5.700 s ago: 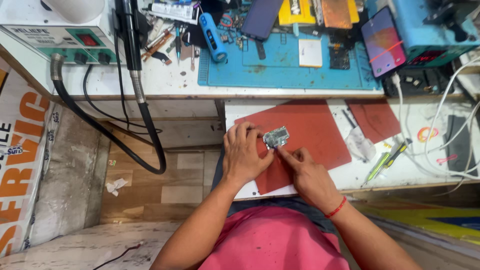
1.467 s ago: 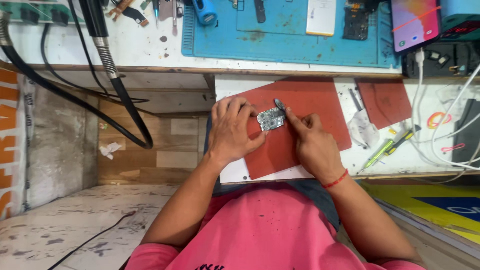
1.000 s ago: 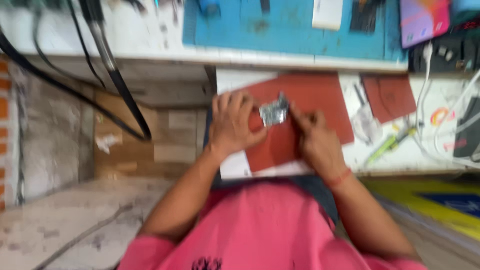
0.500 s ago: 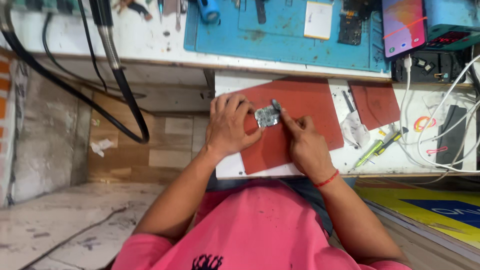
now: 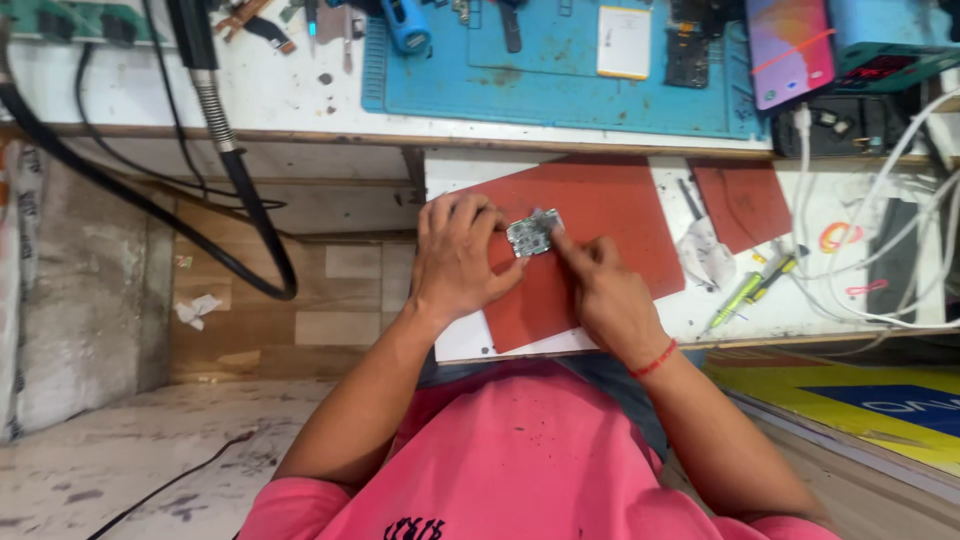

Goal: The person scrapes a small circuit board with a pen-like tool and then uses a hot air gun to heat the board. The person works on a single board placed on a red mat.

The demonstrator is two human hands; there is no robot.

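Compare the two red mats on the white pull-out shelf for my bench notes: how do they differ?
The large red mat lies under both hands, the left hand and right hand, and a small circuit board. The small red mat lies bare, to its right, and is much smaller. Both are flat, rust-red sheets set askew.

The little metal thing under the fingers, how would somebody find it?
Find the big red mat on the white pull-out shelf. Near its top edge, between the left hand and right hand, lies a small circuit board: silvery-grey and bumpy, unlike the flat mat.
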